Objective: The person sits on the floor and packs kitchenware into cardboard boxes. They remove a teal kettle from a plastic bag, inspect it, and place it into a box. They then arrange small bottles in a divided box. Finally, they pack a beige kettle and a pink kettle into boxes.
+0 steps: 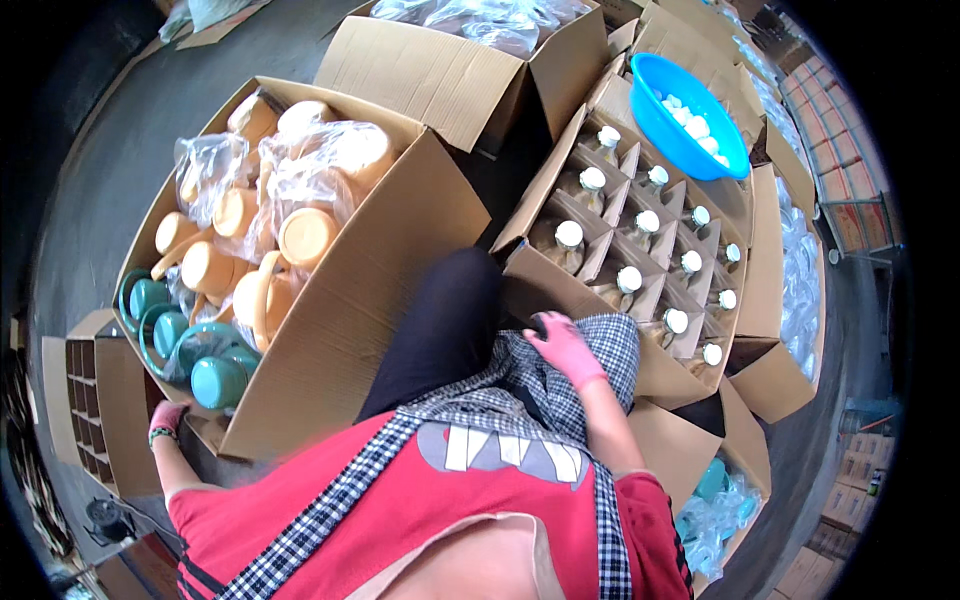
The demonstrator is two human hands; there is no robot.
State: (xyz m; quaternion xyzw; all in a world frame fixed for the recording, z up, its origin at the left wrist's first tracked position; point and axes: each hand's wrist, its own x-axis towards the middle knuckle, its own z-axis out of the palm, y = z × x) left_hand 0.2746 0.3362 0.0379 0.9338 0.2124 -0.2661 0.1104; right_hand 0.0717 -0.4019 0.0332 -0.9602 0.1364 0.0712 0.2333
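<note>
My right hand (562, 346), in a pink glove with dark fingertips, lies over my checked apron by my knee, fingers apart and nothing visible in them. Low on the left, my left hand (168, 416), also in pink, is beside the near corner of a large open carton (350, 300); its fingers are mostly hidden. That carton holds peach plastic jugs (308, 238), some in clear bags, and several teal jugs (218, 380) at its near left end. In front of my right knee stands a divided carton (590, 295) of clear bottles with white caps (647, 221).
A blue basin (690, 120) with white caps rests on the divided carton's far end. Cartons with plastic-wrapped goods stand behind (430, 80) and at right (797, 270). An open carton (745, 440) with teal items is near right; an empty-celled carton (120, 410) lies left.
</note>
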